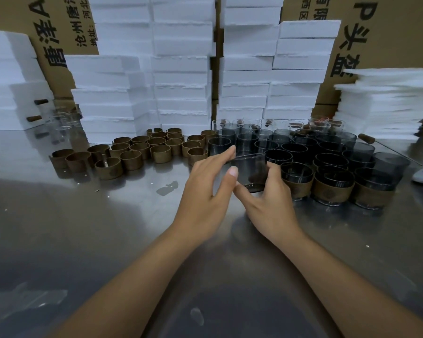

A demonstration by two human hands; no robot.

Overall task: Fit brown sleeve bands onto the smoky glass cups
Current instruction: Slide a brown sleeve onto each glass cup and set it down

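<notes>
On a steel table (108, 228), the right hand (271, 206) curls its fingers (275, 173) round a bare smoky glass cup (250, 169), tilted and seemingly just off the surface. The left hand (205, 193) is spread, its straight fingertips beside the cup's rim. Loose brown sleeve bands (132, 152) stand to the left, and banded cups (333, 189) just to the right.
</notes>
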